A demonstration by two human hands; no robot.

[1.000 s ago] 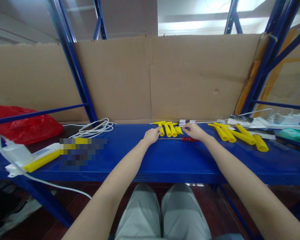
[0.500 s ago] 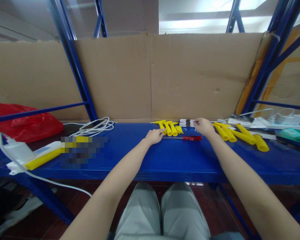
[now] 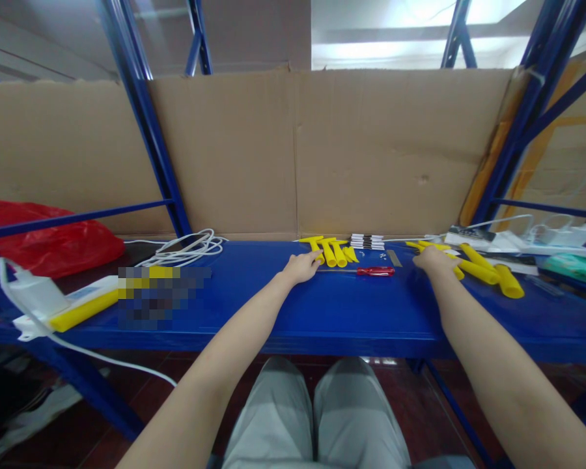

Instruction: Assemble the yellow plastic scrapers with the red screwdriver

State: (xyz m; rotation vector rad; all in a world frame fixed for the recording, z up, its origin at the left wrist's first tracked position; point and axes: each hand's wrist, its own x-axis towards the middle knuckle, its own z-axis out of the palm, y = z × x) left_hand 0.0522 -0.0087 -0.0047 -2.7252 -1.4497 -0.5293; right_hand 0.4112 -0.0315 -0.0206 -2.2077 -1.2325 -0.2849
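Observation:
My left hand [image 3: 301, 267] rests on the blue tabletop beside a group of yellow T-shaped plastic handles [image 3: 328, 253], its fingers slightly apart with nothing visible in them. From near its fingertips a screwdriver with a red handle [image 3: 375, 271] lies crosswise. Over on the right, my right hand [image 3: 434, 258] is closed over a yellow T-shaped handle [image 3: 415, 245]; the palm hides most of that piece. Between the hands lie small yellow pieces [image 3: 350, 253], a stack of white and dark strips [image 3: 368, 241] and a thin grey flat piece [image 3: 394, 258].
More yellow handles [image 3: 478, 270] lie right of my right hand. Cardboard [image 3: 361, 150] walls off the back. Coiled white cable [image 3: 195, 247], a power strip [image 3: 90, 293] and a red bag [image 3: 53, 238] occupy the left; chargers [image 3: 566, 233] and a green packet [image 3: 573, 266] sit far right.
My right hand has moved right and toward me, from the striped stack to the yellow handles, one of which has shifted left. The grey flat piece is uncovered. My left hand has barely moved.

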